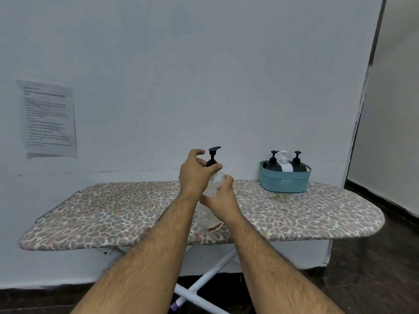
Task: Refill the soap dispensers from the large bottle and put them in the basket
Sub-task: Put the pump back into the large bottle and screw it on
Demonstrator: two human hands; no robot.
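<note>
A clear soap dispenser [215, 184] with a black pump head [213, 155] is held up above the ironing board. My right hand [221, 200] grips its body from the right. My left hand [196, 175] pinches the collar of the black pump with thumb and fingers. Below my hands a large clear bottle [207, 219] stands on the board, partly hidden by my wrists. A blue woven basket [284, 181] at the board's back right holds three dispensers: two dark ones with black pumps [273, 163] [298, 164] and a white one [284, 164] between them.
The ironing board [113, 214] has a leopard-print cover and white crossed legs [204, 279]. It stands against a pale wall with a printed sheet [48, 118] taped at the left. Dark floor lies to the right, beside a doorway edge [362, 109].
</note>
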